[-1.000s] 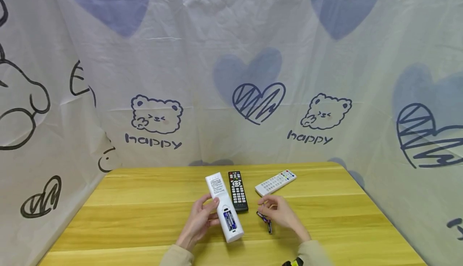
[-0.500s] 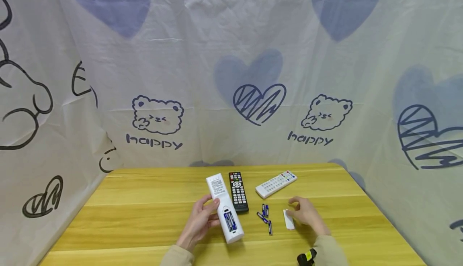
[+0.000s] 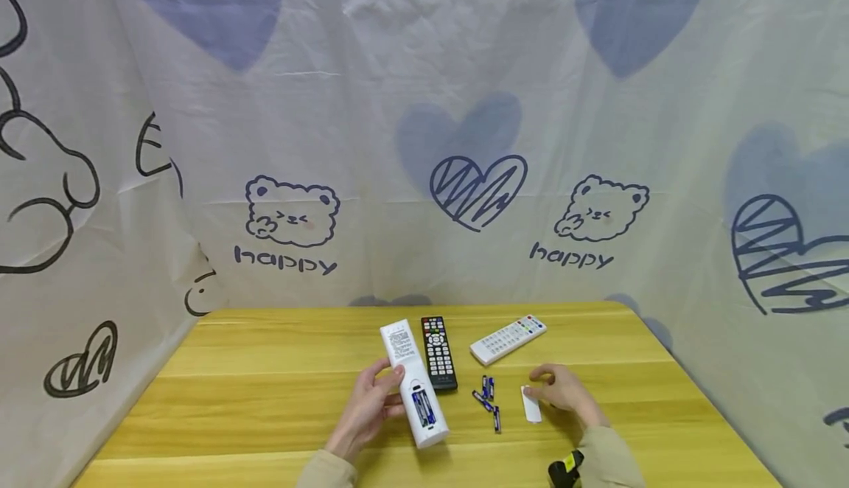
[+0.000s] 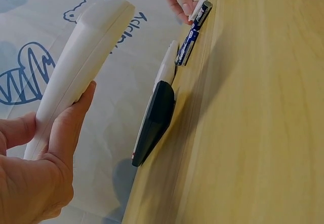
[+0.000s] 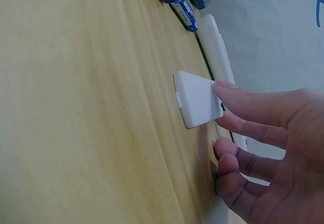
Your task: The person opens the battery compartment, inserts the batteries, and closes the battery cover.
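Observation:
My left hand holds a white remote control tilted, back side up, above the table. Its battery compartment is uncovered, with batteries lying inside. Seen from the left wrist, the thumb and fingers grip the remote's sides. Over to the right, my right hand pinches a small white battery cover at one end between thumb and index finger. The other fingers curl loosely below, holding nothing. Between the hands, several loose blue batteries lie on the wood.
A black remote control lies buttons up just behind the held one. Another white remote control lies slantwise farther back on the wooden table. A printed cloth hangs behind the table and along both sides.
My right hand has moved right from the loose batteries to the battery cover, uncovering the batteries to view. The left hand and its remote control have stayed nearly still.

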A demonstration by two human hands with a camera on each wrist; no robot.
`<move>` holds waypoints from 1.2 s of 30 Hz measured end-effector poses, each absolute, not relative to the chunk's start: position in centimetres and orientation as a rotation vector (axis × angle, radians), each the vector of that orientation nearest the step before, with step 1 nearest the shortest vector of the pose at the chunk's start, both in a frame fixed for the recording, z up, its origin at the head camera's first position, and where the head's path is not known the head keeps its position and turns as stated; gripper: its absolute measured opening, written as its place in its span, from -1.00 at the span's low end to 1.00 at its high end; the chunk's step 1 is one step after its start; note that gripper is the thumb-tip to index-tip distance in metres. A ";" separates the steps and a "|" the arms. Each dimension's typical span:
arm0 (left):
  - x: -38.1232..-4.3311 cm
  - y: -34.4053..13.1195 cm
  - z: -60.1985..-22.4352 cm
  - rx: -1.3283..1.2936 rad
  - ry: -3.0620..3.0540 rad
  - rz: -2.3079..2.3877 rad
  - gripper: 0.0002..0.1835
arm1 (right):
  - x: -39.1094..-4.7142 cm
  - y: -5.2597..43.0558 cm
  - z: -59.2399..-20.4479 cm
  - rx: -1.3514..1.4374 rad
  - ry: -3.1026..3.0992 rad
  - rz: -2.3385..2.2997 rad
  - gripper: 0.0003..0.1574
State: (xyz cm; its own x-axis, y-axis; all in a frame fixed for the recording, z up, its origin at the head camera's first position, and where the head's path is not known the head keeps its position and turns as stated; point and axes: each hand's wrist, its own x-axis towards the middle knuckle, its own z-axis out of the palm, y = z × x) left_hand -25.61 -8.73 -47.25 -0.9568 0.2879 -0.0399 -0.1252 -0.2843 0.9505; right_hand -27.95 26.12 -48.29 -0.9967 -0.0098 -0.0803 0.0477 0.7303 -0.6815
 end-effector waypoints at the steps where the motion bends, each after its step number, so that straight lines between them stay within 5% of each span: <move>1: -25.6 -8.7 -47.3 0.202 1.700 2.320 -0.42 | -27.9 26.1 -48.3 0.030 2.850 -1.131 -0.57; 18: -25.7 -8.7 -47.5 0.200 1.696 2.319 -0.41 | -27.8 25.6 -49.0 0.029 2.880 -1.211 -0.86; 36: -25.7 -8.7 -47.5 0.196 1.674 2.322 -0.41 | -27.4 24.9 -49.2 0.197 2.764 -1.708 -0.79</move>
State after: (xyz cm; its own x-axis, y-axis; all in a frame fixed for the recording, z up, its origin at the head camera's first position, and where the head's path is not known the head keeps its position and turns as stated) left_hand -25.71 -8.73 -47.50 -0.9540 0.2958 -0.0484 -0.1395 -0.2952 0.9452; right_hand -27.41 24.88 -49.23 -0.9863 0.1616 0.0328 0.0430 0.4440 -0.8950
